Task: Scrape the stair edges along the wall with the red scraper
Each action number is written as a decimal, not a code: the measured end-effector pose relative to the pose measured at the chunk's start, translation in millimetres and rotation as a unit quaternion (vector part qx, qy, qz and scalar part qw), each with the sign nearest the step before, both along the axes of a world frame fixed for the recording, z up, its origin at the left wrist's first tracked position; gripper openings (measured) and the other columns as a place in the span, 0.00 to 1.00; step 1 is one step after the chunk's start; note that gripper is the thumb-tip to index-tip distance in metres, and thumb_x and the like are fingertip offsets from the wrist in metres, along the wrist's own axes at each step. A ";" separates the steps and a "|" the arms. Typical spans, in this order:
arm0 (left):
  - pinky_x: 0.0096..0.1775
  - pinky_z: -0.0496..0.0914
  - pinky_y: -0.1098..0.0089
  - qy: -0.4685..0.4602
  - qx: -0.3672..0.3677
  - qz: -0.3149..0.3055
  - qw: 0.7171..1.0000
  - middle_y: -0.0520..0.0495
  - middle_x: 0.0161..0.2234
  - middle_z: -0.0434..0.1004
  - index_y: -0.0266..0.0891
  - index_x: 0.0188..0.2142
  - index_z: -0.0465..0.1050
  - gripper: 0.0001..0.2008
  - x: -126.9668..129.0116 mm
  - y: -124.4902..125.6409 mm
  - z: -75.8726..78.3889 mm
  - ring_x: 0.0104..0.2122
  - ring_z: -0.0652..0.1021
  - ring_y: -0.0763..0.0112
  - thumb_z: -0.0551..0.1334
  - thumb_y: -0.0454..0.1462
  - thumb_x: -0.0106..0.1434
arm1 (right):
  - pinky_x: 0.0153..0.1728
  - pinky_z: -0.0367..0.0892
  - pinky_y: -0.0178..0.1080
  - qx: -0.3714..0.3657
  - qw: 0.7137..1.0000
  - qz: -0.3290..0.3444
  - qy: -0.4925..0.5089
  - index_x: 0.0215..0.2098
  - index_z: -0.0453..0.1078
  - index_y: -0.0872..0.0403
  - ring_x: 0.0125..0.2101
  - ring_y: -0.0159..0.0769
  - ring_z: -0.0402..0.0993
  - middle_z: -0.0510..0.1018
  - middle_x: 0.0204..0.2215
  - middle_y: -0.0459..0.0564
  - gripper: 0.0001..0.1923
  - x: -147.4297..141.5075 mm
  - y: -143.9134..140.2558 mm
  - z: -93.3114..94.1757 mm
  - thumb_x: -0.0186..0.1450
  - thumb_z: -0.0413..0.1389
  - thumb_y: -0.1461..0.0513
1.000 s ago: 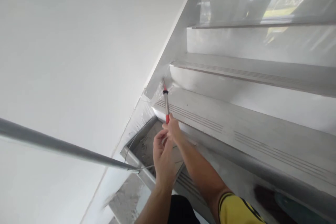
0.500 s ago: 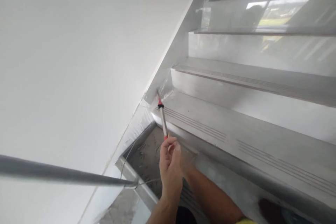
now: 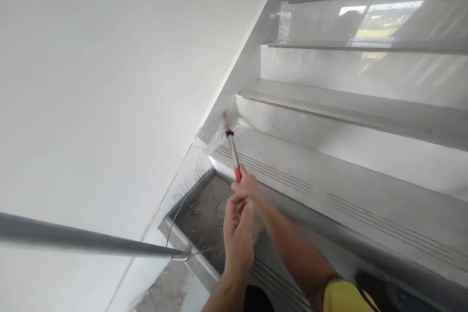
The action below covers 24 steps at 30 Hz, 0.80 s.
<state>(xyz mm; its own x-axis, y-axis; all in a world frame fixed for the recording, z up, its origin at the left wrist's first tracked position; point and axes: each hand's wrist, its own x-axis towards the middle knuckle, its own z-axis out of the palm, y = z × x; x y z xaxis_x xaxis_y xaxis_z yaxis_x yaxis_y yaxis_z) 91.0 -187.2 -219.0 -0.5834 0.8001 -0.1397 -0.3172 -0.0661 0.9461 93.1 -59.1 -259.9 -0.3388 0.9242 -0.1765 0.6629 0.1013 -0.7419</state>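
Note:
My right hand (image 3: 245,184) is closed around the red end of a slim tool (image 3: 233,148) with a metal shaft, a black collar and a red neck. Its dark tip meets the grey stone skirting (image 3: 219,124) beside the stair riser, where shiny streaks show. Nearer the camera, my left hand (image 3: 238,226) is raised with curled fingers and the thumb close to them. Whether it holds something small cannot be made out. In the view it partly overlaps my right hand.
A metal rail (image 3: 87,241) comes in from the left, with a thin wire (image 3: 174,219) near its end. Below lies a step with rough mortar (image 3: 208,204). Polished treads (image 3: 278,148) with grooves rise to the right. A white wall (image 3: 109,83) stands at left.
My right hand and the tool have moved up and slightly right, so its tip sits higher on the skirting. A yellow sleeve shows more. My left hand has hardly moved.

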 end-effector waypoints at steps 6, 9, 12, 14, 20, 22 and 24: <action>0.41 0.66 0.76 -0.001 0.006 -0.015 1.000 0.49 0.41 0.71 0.41 0.41 0.69 0.12 0.3 2.1 0.9 0.39 0.71 0.73 0.63 0.42 0.58 | 0.22 0.59 0.31 -0.017 0.999 0.014 0.049 0.53 0.61 0.53 0.22 0.32 0.67 0.70 0.22 0.44 0.24 9.3 7.7 -7.0 0.58 0.54 0.65; 0.42 0.66 0.75 -0.001 0.007 -0.015 1.000 0.47 0.41 0.72 0.40 0.41 0.69 0.12 0.4 2.6 1.0 0.41 0.71 0.71 0.62 0.41 0.58 | 0.22 0.58 0.31 -0.013 0.999 0.020 0.035 0.49 0.63 0.53 0.21 0.31 0.66 0.69 0.21 0.43 0.21 12.0 7.5 -11.4 0.56 0.55 0.64; 0.40 0.66 0.75 0.024 -0.003 -0.010 1.000 0.47 0.38 0.72 0.40 0.40 0.70 0.12 0.5 2.0 5.6 0.38 0.72 0.72 0.62 0.41 0.57 | 0.23 0.57 0.31 -0.006 0.999 0.008 0.036 0.53 0.60 0.55 0.20 0.30 0.64 0.68 0.21 0.43 0.26 12.7 19.4 -11.7 0.55 0.54 0.65; 0.40 0.66 0.75 0.016 0.000 -0.009 1.000 0.47 0.37 0.72 0.39 0.39 0.70 0.11 1.2 2.2 7.8 0.37 0.72 0.72 0.62 0.41 0.57 | 0.23 0.56 0.31 0.004 0.999 0.014 0.029 0.52 0.60 0.55 0.20 0.29 0.64 0.68 0.21 0.43 0.26 13.9 23.9 -13.7 0.54 0.54 0.65; 0.40 0.66 0.76 0.004 0.013 -0.022 1.000 0.47 0.39 0.72 0.39 0.39 0.70 0.12 3.9 5.9 0.6 0.39 0.72 0.72 0.63 0.41 0.57 | 0.22 0.54 0.30 0.004 0.999 0.043 0.028 0.51 0.60 0.55 0.19 0.27 0.61 0.65 0.21 0.41 0.26 24.0 26.3 -17.4 0.53 0.54 0.65; 0.39 0.65 0.76 0.004 0.013 -0.017 1.000 0.48 0.38 0.72 0.39 0.39 0.70 0.11 4.5 7.0 -1.7 0.38 0.71 0.73 0.63 0.41 0.57 | 0.21 0.53 0.30 -0.009 0.998 0.045 0.040 0.52 0.58 0.56 0.18 0.26 0.60 0.65 0.20 0.40 0.27 27.2 28.4 -16.5 0.54 0.53 0.65; 0.40 0.66 0.76 -0.011 0.022 -0.026 0.999 0.48 0.38 0.73 0.40 0.39 0.70 0.11 5.4 7.4 -2.4 0.38 0.72 0.73 0.63 0.41 0.57 | 0.21 0.52 0.29 0.019 0.998 0.049 0.035 0.49 0.60 0.56 0.19 0.26 0.60 0.64 0.20 0.40 0.24 30.2 28.2 -17.2 0.53 0.54 0.65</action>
<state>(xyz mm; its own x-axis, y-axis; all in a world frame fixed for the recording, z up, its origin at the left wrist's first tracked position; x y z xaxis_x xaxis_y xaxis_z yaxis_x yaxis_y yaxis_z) 96.4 -179.8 -221.5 -0.5386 0.8346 -0.1156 -0.3416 -0.0909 0.9354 123.3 -30.9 -277.0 -0.4383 0.8914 -0.1152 0.5946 0.1914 -0.7809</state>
